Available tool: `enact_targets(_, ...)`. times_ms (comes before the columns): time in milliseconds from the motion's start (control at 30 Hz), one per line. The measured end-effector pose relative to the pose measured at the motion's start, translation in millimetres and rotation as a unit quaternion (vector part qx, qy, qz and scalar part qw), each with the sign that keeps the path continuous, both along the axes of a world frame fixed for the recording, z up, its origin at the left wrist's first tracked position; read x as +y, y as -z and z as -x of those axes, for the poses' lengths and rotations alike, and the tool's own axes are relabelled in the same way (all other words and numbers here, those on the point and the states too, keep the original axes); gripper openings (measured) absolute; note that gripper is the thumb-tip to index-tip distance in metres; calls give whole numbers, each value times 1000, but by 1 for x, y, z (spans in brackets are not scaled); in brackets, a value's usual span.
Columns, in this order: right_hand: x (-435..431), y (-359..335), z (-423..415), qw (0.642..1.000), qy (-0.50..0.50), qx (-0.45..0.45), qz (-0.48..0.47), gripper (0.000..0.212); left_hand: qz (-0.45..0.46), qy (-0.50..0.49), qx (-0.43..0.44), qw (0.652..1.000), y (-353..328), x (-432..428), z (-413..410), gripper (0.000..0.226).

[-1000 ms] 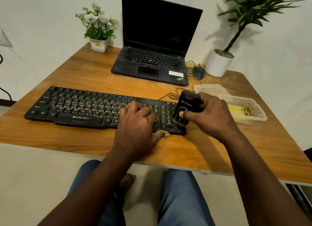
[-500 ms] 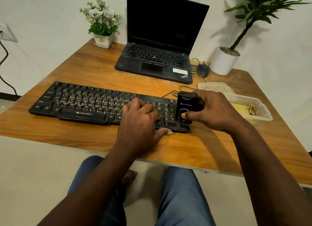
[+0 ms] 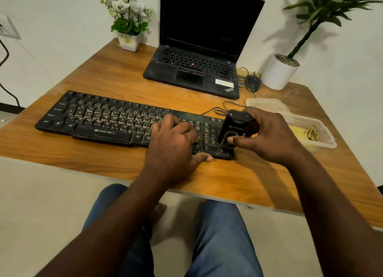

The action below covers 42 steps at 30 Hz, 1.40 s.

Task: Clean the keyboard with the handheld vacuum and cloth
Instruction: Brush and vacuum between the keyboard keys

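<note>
The keyboard point(image 3: 99, 121) lies flat on the wooden table point(image 3: 103, 73), near the front edge. Its long axis runs left to right, with the left end a little farther from the person than the right. Pale dust or crumbs show between the keys across its left and middle parts. The vacuum point(image 3: 233, 127), a small black block, stands over the number keys at the keyboard's right end, tilted slightly, its lower end down at the keys. Whether its mouth touches them cannot be told.

The right hand point(image 3: 269, 135) grips the vacuum from the right, fingers wrapped over its top and far side and the thumb pressed on its front face near a ring-shaped mark. The left hand point(image 3: 174, 144) rests on the keys just left of the vacuum, fingers loosely bent on the key tops and holding nothing, thumb at the keyboard's front edge. It looks to be steadying the board.

Nearly all the uncleaned length lies to the left of the vacuum, so the next pass probably runs leftward along the rows, and the left hand sits directly in that path and would have to shift.

A clear plastic box point(image 3: 323, 140) with something yellow inside, possibly the cloth, sits just right of the right hand. Behind are a laptop point(image 3: 192, 69), a mouse point(image 3: 252, 82) and two potted plants.
</note>
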State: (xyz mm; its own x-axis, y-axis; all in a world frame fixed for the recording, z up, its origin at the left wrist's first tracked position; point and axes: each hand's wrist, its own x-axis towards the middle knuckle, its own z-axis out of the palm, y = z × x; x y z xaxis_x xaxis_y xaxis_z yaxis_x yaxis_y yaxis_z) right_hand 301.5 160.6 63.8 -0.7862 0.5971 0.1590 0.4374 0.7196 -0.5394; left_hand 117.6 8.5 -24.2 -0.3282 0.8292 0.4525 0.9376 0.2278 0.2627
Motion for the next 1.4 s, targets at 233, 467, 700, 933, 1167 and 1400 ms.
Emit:
enact_targets(233, 2, 12, 22, 968, 44, 154, 192, 65, 9, -4, -4, 1000, -3, -2, -1, 69)
enact_targets(467, -2, 10, 24, 954, 31, 196, 227, 76, 0, 0, -9, 1000, -1, -1, -1, 67)
enact_targets(700, -1, 13, 22, 956, -10, 195, 221, 79, 6, 1, -6, 1000, -3, 0, -2, 70)
enact_targets(933, -2, 15, 19, 966, -9, 172, 192, 84, -6, 1, -9, 1000, -3, -2, -4, 64)
enact_targets(1167, -10, 19, 21, 984, 21, 137, 110, 100, -1, -3, -13, 1000, -5, -2, -6, 64)
enact_targets(1400, -19, 23, 32, 993, 15, 114, 30, 90, -5, 5, -7, 1000, -5, -3, -5, 66)
